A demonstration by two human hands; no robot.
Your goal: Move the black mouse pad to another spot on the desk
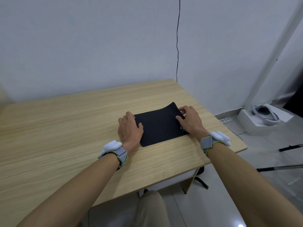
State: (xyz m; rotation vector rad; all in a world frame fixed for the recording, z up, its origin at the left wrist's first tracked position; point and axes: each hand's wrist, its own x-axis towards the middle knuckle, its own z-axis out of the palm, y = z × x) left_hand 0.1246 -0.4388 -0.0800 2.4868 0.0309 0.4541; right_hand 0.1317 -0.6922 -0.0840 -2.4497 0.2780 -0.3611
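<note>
Head view — both hands (130, 128) on black mouse pad (159, 126) edges — right hand (188, 119) pinching

Both bare forearms reach forward over the near edge of the surface (65, 128), each with a grey strap and a white sensor at the wrist; the left hand (130, 128) lies palm down, fingers spread and lightly curled, its thumb pointing toward the other hand, pressing flat with no closed grip; the right hand (188, 119), nearer the right edge of the surface, is bent at the knuckles, thumb and fingertips (181, 110) pinched together in a closed grip.
</note>
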